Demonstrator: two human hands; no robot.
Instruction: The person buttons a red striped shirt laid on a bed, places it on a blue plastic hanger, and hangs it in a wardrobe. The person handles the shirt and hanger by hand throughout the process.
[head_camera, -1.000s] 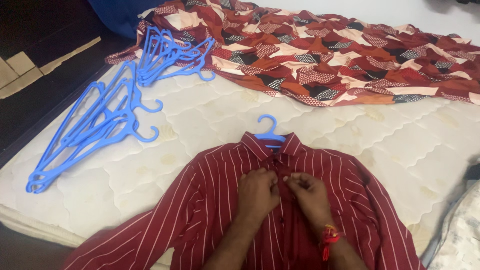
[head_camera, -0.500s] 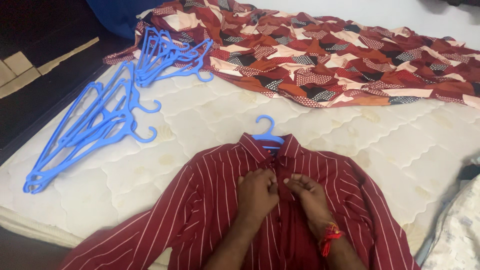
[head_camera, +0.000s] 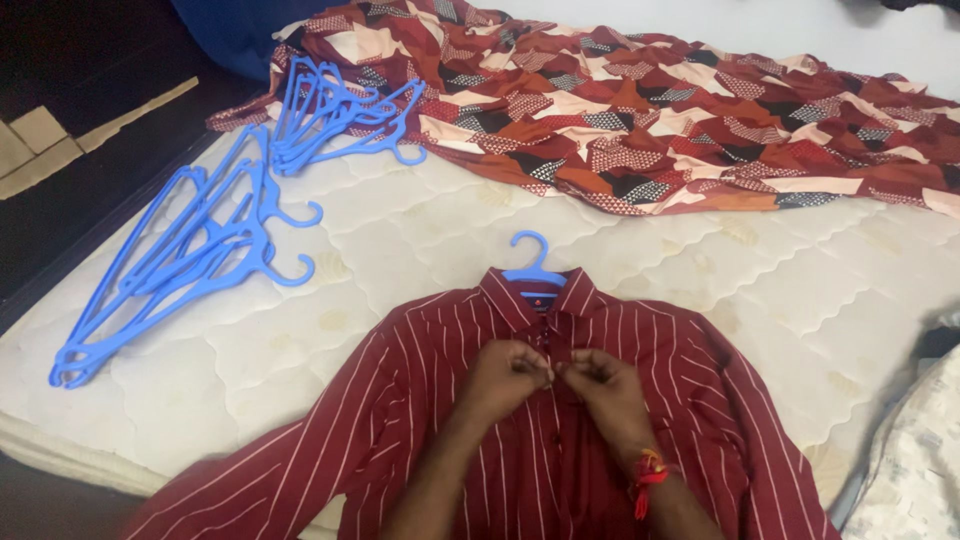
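Head view: quilted white mattress (head_camera: 420, 250), dark floor (head_camera: 70, 190) left; both hands' fingers (head_camera: 535, 372) pinching striped shirt (head_camera: 420, 420) placket.

Most of the blue hanger (head_camera: 533, 268) is hidden inside the striped red shirt (head_camera: 420, 420); only its hook and neck are seen. The button is covered by the fingertips (head_camera: 549, 372). The shirt's lower part is cut off by the bottom edge.

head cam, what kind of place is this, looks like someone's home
Most likely a bedroom at home. The striped shirt lies on a bare quilted mattress, with blue plastic hangers in loose heaps and a patterned cloth spread across the far side.
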